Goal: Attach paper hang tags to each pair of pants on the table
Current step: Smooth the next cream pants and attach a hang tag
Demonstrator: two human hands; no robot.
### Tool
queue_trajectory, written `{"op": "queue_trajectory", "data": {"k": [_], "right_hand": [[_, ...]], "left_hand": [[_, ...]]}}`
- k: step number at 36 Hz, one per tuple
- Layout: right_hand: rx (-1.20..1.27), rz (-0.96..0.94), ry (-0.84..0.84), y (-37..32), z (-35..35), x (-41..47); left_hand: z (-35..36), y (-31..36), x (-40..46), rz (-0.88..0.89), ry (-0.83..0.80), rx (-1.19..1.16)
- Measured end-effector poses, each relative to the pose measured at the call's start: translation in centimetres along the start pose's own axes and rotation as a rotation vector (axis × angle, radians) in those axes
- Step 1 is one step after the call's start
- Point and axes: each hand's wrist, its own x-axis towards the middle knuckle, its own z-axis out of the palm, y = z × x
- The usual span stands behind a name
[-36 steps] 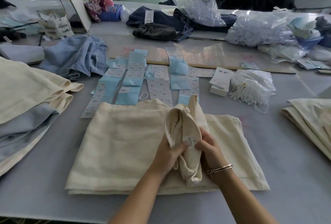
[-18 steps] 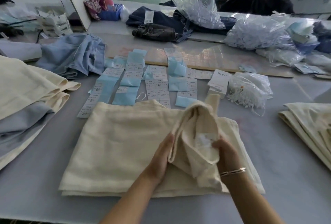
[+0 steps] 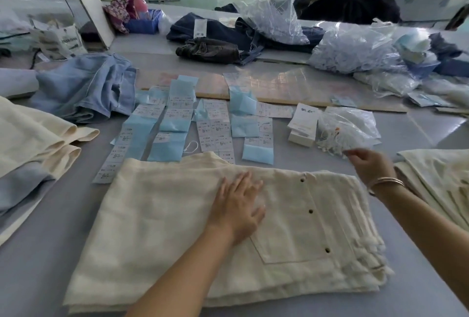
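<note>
We are working with 2 hands over 1 folded pair of cream pants (image 3: 177,228) lying flat on the grey table (image 3: 45,261), near the middle. Our left hand (image 3: 238,205) is resting palm down on the cloth, fingers straight and spread, gripping nothing. Our right hand (image 3: 370,164), wearing a bracelet (image 3: 385,181), is reaching to the right of the pants toward a clear bag of strings (image 3: 347,129); its fingertips are blurred, so we cannot tell whether they are pinching anything. We are counting 3 dark snaps (image 3: 310,211) showing along the pants' right part.

Just beyond the pants, 4 rough columns of paper hang tags (image 3: 215,131) and pale blue sheets are lying, with 1 small white box (image 3: 303,126) at their right. 1 stack of cream and blue pants (image 3: 30,144) is sitting at the left, and 1 more cream stack (image 3: 436,179) at the right. Farther off, 1 crumpled blue garment (image 3: 86,88), dark jeans (image 3: 215,35) and 2 big plastic bags (image 3: 350,50) are crowding the table.
</note>
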Motion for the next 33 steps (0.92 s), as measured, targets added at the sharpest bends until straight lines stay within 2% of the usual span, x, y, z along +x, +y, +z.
{"op": "queue_trajectory", "data": {"k": [3, 5, 10, 15, 23, 29, 33], "right_hand": [[-0.185, -0.271, -0.036, -3.4, 3.7, 3.5], [-0.261, -0.341, -0.077, -5.1, 6.0, 5.9], [-0.538, -0.326, -0.168, -7.5, 9.4, 10.1], [-0.731, -0.307, -0.198, -6.9, 9.7, 9.9], [-0.511, -0.362, -0.171, -5.9, 9.0, 9.9], [-0.55, -0.442, -0.181, -5.6, 8.9, 10.1], [-0.562, -0.345, -0.109, -5.9, 8.5, 10.1]], "left_hand": [[-0.2, -0.1, 0.0, 0.006, 0.004, 0.002], [-0.3, -0.1, 0.0, 0.016, 0.004, -0.037], [-0.1, -0.2, -0.1, 0.028, 0.089, -0.11], [0.0, -0.3, -0.1, 0.017, 0.113, -0.104], [0.0, -0.2, 0.1, 0.011, 0.102, -0.099], [-0.2, -0.1, 0.0, 0.008, 0.1, -0.117], [-0.1, -0.1, 0.0, 0.01, 0.109, -0.117]]}}
